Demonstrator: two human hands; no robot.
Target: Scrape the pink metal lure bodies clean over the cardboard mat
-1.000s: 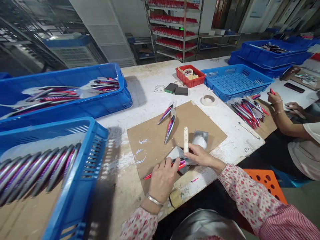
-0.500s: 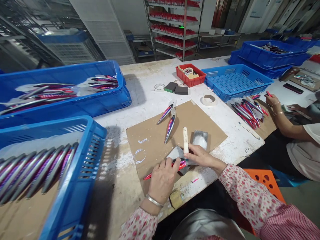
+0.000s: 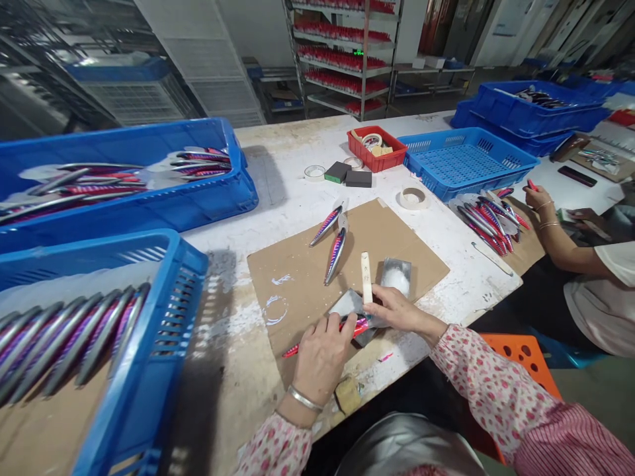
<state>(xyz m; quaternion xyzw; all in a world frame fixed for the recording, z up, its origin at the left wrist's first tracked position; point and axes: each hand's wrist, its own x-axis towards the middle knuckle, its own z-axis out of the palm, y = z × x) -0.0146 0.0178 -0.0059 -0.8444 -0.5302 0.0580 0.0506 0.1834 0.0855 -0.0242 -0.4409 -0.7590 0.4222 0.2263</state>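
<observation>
My left hand [image 3: 325,350] is closed over a pink-red fishing lure [image 3: 362,326], holding it down on a dark grey block [image 3: 348,302]. The lure's pointed end sticks out to the left of my fingers. My right hand [image 3: 397,308] grips a cream-coloured, stick-like handle [image 3: 366,274] that stands upright; its lower end is hidden by the fingers. Those fingers are close to the right end of the lure. Beside them lies a second grey block with white powder on it [image 3: 396,277]. Two striped lures [image 3: 336,256] [image 3: 326,226] with clear lips rest on the cardboard sheet [image 3: 297,264].
Blue crates [image 3: 248,192] [image 3: 191,284] with lures stand on the left. Farther back are dark blocks [image 3: 359,179], a tape roll [image 3: 411,198], a red basket [image 3: 380,158] and a blue basket [image 3: 469,162]. On the right, a co-worker's hand [image 3: 538,198] is near a lure pile [image 3: 489,221].
The whole view has shifted very slightly. Both hands, the lure and the upright handle keep nearly the same positions.
</observation>
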